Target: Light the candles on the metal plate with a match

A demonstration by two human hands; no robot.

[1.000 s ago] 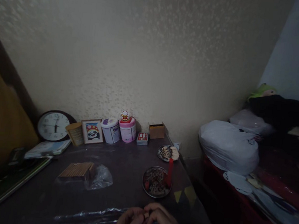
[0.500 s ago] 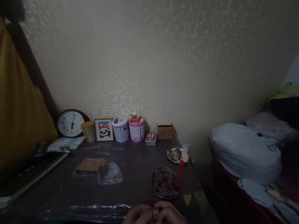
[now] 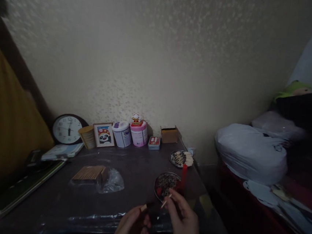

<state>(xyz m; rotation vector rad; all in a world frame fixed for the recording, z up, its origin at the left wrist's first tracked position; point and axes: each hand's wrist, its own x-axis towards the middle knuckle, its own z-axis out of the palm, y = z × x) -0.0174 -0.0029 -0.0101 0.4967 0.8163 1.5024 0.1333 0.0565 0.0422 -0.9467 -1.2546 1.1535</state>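
You're pinching a thin pale matchstick [image 3: 165, 203] in your right hand [image 3: 183, 222], left hand [image 3: 131, 227] gripping a small box [image 3: 143, 207] — striking beside the red candle [image 3: 183, 176] could be risking a topple.

I see both of my bare hands low in the frame, slightly apart. My left hand [image 3: 131, 227] is loosely curled, thumb and fingertips pinched together. My right hand [image 3: 183, 220] reaches further forward, back facing me, thumb and forefinger pinched.

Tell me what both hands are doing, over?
Right hand pinches a matchstick near the round tray. Left hand grips a small box. Red candle close ahead.
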